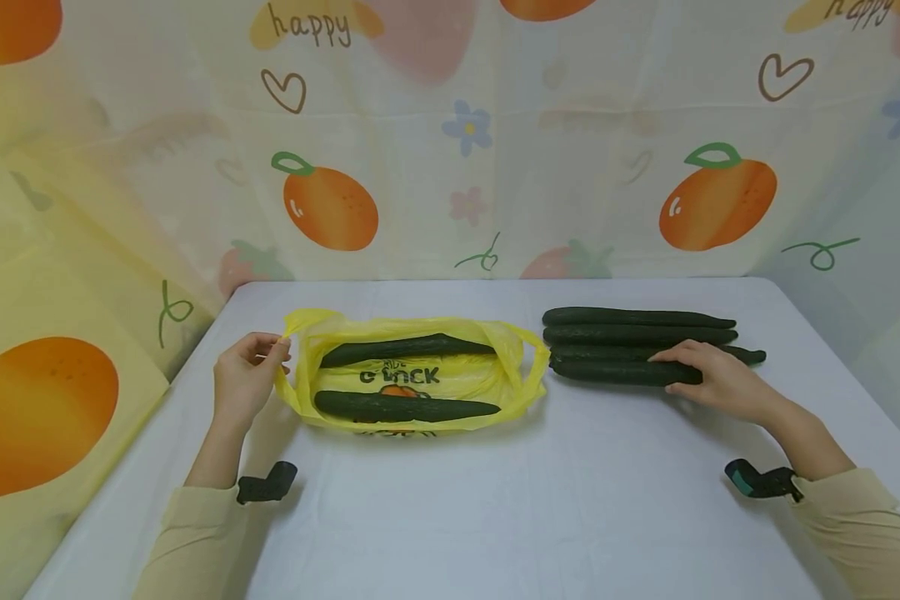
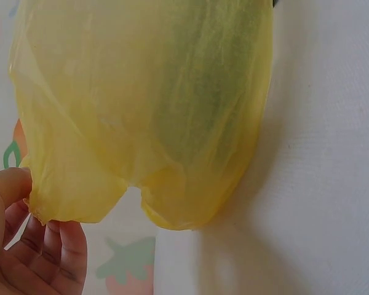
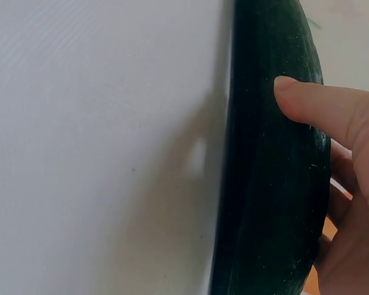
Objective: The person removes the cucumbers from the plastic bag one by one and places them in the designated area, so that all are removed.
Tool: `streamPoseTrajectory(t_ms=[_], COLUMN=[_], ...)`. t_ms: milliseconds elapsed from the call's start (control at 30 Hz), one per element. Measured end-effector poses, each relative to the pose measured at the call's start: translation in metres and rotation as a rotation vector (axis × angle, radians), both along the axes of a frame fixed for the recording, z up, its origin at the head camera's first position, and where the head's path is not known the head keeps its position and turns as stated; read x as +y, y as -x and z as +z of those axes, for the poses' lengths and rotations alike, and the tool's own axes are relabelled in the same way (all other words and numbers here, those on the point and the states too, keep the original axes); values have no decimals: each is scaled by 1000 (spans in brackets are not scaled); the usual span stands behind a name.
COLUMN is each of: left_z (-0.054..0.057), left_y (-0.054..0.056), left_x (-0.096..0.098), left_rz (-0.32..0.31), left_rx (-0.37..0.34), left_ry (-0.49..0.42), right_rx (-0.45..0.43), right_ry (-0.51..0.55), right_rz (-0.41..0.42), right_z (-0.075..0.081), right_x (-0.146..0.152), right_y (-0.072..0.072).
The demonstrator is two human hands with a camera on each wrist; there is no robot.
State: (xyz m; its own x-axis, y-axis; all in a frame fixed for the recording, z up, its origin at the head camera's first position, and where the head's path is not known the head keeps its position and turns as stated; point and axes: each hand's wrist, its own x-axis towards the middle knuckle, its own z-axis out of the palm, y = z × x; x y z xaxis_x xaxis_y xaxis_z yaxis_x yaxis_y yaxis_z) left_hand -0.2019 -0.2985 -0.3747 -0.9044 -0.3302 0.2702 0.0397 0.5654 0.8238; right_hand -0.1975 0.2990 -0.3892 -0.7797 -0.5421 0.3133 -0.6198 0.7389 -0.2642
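1. The left hand (image 1: 246, 373) pinches the left end of a yellow plastic bag (image 1: 483, 383) between its thumb and fingers.
2. The bag lies on the white-covered desk (image 1: 495, 517), left of centre, its mouth spread open, with dark printed lettering showing inside.
3. 2 dark green cucumbers lie lengthwise in it, apart from each other: a far cucumber (image 1: 408, 349) along the back side and a near cucumber (image 1: 405, 407) along the front.
4. The right hand (image 1: 731, 385) grips the nearest cucumber (image 1: 615, 372) of a group of 4 toward its right end; the right wrist view shows the thumb on top and the other fingers on the far side.
5. The other 3 cucumbers (image 1: 637, 335) of that group lie side by side just behind it, to the right of the bag.
6. Behind the desk hangs a pale cloth (image 1: 420, 192) printed with oranges, hearts and flowers.
7. A black device (image 1: 266, 483) sits at the left wrist.
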Motion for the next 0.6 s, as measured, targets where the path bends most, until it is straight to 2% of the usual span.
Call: streamPoseTrajectory(t_ms=[300,600], left_z=[-1,-3], left_y=[1,3], left_x=[0,2], left_rz=[0,13], left_rx=[-15,9], left_ry=[-1,-16], right_rx=[-40,-70], right_ry=[-27,-42], right_rz=[-31,-46], right_z=[-3,-4], right_x=[3,3], right_y=[0,0])
